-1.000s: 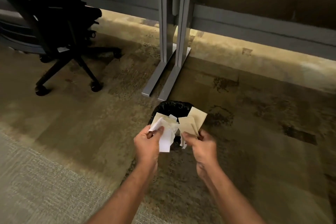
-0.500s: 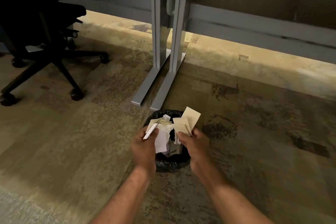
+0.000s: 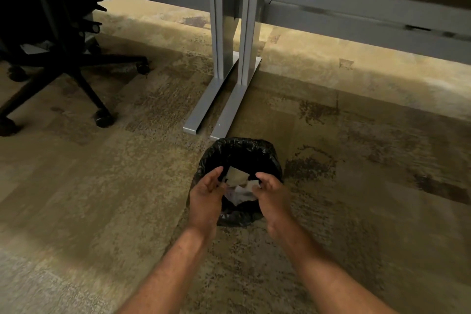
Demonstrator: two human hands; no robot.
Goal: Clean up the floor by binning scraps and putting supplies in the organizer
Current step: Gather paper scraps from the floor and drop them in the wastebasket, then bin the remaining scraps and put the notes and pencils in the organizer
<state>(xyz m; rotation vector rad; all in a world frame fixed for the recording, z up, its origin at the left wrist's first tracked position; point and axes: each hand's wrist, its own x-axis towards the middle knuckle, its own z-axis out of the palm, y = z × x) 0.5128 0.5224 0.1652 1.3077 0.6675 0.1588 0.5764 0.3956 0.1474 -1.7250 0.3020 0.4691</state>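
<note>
A small bin lined with a black bag (image 3: 239, 150) stands on the carpet in front of me. Paper scraps (image 3: 238, 185), white and tan, lie loose inside it between my hands. My left hand (image 3: 207, 195) hangs over the bin's left rim with its fingers spread and nothing in them. My right hand (image 3: 271, 192) is over the right rim, fingers loosely curled and apart; a small white scrap (image 3: 254, 183) shows at its fingertips, and I cannot tell whether it is touched. The organizer is out of view.
Two grey metal desk feet (image 3: 216, 107) end just beyond the bin. A black office chair (image 3: 58, 41) on castors stands at the far left. A grey partition rail (image 3: 356, 15) runs along the back. Mottled carpet surrounds the bin.
Both hands held a bundle of paper scraps above the bin; now they have lowered over the rim and spread apart, and the scraps lie inside the bin.
</note>
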